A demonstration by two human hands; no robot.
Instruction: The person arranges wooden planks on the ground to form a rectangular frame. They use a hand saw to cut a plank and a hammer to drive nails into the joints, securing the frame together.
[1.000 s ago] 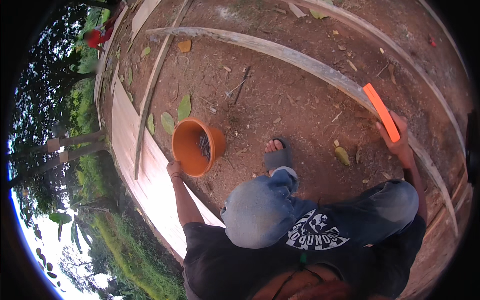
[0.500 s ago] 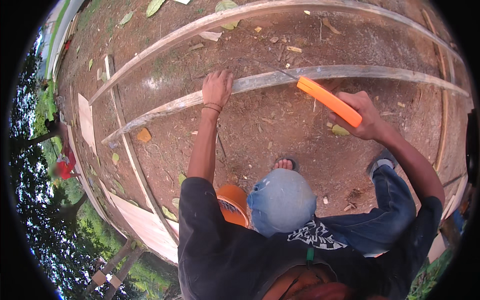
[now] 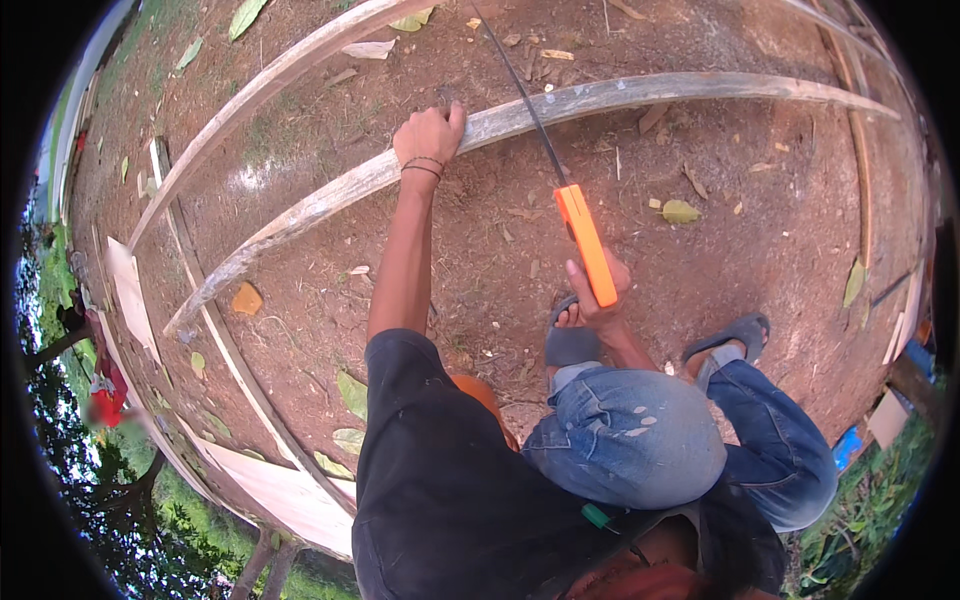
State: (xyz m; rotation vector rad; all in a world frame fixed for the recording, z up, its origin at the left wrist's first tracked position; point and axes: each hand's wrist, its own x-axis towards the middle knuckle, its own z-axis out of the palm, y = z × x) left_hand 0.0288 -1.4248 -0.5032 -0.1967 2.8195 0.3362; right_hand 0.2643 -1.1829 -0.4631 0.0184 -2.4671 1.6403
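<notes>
A weathered wooden plank (image 3: pixel 620 95) is laid across bare dirt, far from the body. The left hand (image 3: pixel 428 135) is closed over its near edge — fingers wrapped on top. To the right, a handsaw (image 3: pixel 560 180) is gripped by the right hand (image 3: pixel 597 295) around its orange handle — the dark blade is set across the plank, just beside the left hand. An orange bucket (image 3: pixel 485 395) is partly hidden behind the dark shirt, near the sandalled feet.

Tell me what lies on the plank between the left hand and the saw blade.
In the head view, nothing: between the left hand gripping the weathered plank and the saw blade crossing it, there is only bare grey wood. The right hand holds the saw's orange handle.
</notes>
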